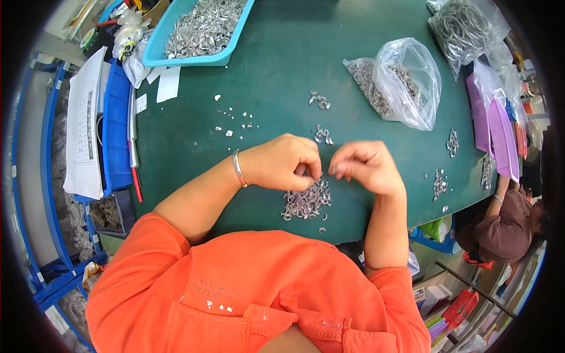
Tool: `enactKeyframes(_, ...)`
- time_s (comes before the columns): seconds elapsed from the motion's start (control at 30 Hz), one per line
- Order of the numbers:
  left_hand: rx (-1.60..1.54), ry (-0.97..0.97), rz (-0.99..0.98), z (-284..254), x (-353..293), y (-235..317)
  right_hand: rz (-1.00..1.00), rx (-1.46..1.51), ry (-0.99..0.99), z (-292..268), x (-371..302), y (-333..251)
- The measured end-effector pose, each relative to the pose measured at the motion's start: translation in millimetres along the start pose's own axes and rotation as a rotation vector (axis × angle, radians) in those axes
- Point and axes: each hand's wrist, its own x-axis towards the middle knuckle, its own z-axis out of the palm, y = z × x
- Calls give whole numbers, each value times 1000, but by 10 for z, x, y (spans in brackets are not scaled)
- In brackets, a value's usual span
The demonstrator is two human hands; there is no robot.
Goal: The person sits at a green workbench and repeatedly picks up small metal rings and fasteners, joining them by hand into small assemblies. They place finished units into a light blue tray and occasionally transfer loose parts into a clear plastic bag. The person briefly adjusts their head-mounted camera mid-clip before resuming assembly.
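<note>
Over a green tabletop, my left hand (285, 162) is closed, its fingers curled and a silver bangle at the wrist. What its fingertips hold, if anything, is hidden. Just beneath it lies a pile of small, curved, silvery metal pieces (307, 201). To the right, my right hand (369, 169) pinches thumb and forefinger together, with a small grey metal piece partly visible at the tips. The hands are slightly apart. Beyond them sit a small cluster of similar pieces (322, 135) and another little group (320, 101).
A turquoise basket (206, 60) of metal parts stands far left. A clear plastic bag (421, 94) of small parts lies far right, with a bag of larger rings (462, 29) beyond. White scraps (229, 133) dot the table. A co-worker (500, 229) sits at right beside purple trays (501, 138).
</note>
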Motion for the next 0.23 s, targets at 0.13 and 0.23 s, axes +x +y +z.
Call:
enactKeyframes(0.13,44,-171,18,-30,-46,28,-17,-215,-38,39,2,-24)
enactKeyframes(0.23,121,-69,25,-44,-22,15,104,-222,166,58,4,21)
